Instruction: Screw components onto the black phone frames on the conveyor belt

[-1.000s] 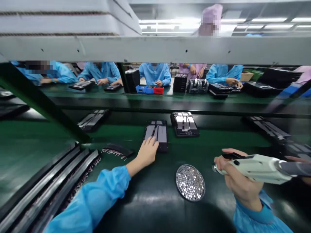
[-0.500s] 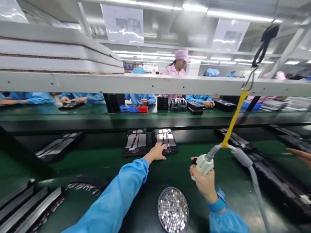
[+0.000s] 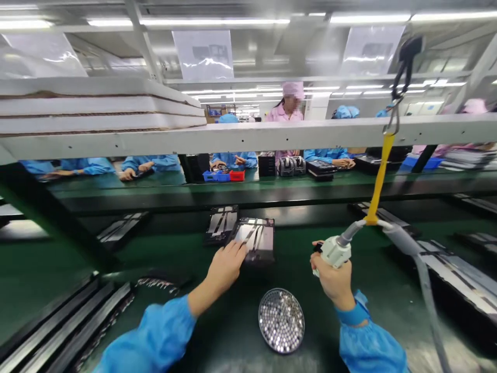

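L hand (image 3: 225, 267) lay over the near-left corner of a flat unit (image 3: 259, 239) mid-bench, fingers part-extended, slightly spread; couldn't tell if they gripped its edge. 2nd unit (image 3: 221, 224) sat just beyond, far left. Room to move ran across the bench (image 3: 301, 274) betw. that unit & R hand (image 3: 336, 282), its fingers curled round a pale plastic tool (image 3: 334, 252) w/ grey cable (image 3: 425, 285) & yellow strap (image 3: 380, 178). Nearer, betw. hands: round metal dish (image 3: 271, 299), glittery bits inside. Near left: long, dark, glossy strips (image 3: 70, 326).
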Tool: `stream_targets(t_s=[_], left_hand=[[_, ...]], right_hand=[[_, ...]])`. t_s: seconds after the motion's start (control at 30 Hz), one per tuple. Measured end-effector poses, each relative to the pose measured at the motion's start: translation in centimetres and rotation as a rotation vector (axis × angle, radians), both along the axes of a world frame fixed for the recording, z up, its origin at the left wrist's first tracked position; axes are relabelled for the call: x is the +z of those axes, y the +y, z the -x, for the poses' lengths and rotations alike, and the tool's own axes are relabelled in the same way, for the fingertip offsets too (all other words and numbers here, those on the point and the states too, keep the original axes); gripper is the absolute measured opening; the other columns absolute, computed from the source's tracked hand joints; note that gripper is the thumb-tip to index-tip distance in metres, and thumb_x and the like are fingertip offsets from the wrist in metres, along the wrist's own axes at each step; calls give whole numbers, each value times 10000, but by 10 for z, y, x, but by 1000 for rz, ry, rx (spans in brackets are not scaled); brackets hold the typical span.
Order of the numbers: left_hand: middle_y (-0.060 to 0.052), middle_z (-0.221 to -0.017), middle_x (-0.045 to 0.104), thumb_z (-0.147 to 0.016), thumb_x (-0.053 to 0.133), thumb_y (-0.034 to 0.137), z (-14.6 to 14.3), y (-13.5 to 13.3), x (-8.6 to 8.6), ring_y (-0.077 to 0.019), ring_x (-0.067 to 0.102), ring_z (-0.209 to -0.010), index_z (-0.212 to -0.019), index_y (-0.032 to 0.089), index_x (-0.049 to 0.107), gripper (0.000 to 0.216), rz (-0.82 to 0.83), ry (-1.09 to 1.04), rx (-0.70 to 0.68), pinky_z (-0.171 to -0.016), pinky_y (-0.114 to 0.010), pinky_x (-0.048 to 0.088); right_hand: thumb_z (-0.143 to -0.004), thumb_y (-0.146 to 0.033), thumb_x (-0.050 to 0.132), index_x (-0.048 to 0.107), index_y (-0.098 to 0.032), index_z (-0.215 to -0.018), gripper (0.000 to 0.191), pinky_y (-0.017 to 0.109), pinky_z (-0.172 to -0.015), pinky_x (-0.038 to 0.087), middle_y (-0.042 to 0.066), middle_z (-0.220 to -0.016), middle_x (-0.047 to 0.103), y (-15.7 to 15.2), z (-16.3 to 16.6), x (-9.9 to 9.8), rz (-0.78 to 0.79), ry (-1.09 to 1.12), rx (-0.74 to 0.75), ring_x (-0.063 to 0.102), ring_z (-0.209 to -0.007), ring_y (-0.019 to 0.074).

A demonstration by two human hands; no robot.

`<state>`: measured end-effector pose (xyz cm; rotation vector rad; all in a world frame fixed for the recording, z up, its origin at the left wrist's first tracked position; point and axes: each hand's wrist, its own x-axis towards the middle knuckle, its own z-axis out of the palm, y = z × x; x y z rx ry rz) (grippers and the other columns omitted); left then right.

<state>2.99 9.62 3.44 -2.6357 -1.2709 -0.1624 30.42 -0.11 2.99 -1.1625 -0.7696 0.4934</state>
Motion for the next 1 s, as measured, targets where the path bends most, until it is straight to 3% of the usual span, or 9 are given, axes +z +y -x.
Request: stream_targets(t_s=[0.07,0.13,0.2,0.33,0.43,0.5,0.73,0.87,1.0], left_hand=[[-128,-1443,576,-842,429,-7,50,-56,-18,-303,511,-1368,-1347,201,598,572,-50,16,-13,-1038,-456,513],[-124,-1379,632,-836,369,-2,94,-113,-39,-302,563,-1318,-1315,194,617,574,-321,-67,-112,-1002,-453,529],[-117,-1368,643,-824,386,16,126,-162,-56,-293,578,-1305,-1338,193,595,583,-402,-68,-147,-987,-427,546],[-189,-1478,527,-742,632,209,148,-217,-60,-365,566,-1315,-1418,182,531,683,94,117,-143,-898,-399,622],[-178,-1556,420,-753,649,236,144,-223,-49,-381,472,-1394,-1412,227,539,668,495,126,3,-958,-425,605],[-137,-1578,404,-791,596,189,140,-222,-45,-360,431,-1426,-1369,261,569,583,583,81,104,-1014,-433,574],[-99,-1508,518,-805,570,165,131,-230,-49,-341,385,-1459,-1280,268,601,487,590,94,187,-971,-384,609],[-120,-1553,452,-797,630,256,126,-219,-20,-357,372,-1470,-1250,245,602,454,661,79,180,-980,-414,599],[-123,-1618,334,-891,542,331,108,-155,16,-351,370,-1471,-1325,222,560,448,584,-39,225,-1121,-488,472]], right_hand=[[-624,-272,739,668,-152,-927,334,247,-449,430,-19,-569,595,-2,-1,2,7,19,-2,533,-477,137],[-611,-259,741,674,-155,-914,328,251,-447,440,-18,-577,606,-3,-1,4,5,17,-12,542,-474,140],[-596,-245,741,683,-157,-885,308,252,-433,437,-20,-570,604,-4,-1,6,2,-2,-27,541,-466,142],[-556,-220,744,684,-164,-801,258,252,-423,446,5,-654,651,-4,1,7,5,-25,-72,566,-491,146],[-534,-188,736,653,-168,-726,211,255,-409,449,16,-676,661,-4,3,6,2,-34,-71,573,-489,150],[-546,-181,739,641,-172,-723,203,256,-398,443,0,-623,632,-4,3,4,-7,-40,-57,558,-467,150],[-558,-175,740,627,-173,-695,177,253,-398,436,18,-702,658,-4,3,1,-19,-69,-58,564,-483,141],[-565,-185,737,663,-165,-769,218,254,-397,433,7,-669,645,-4,3,1,-7,-67,-64,558,-473,143],[-579,-181,730,677,-159,-834,261,257,-405,442,-5,-622,625,-4,1,-1,-3,-68,-52,559,-470,151]])
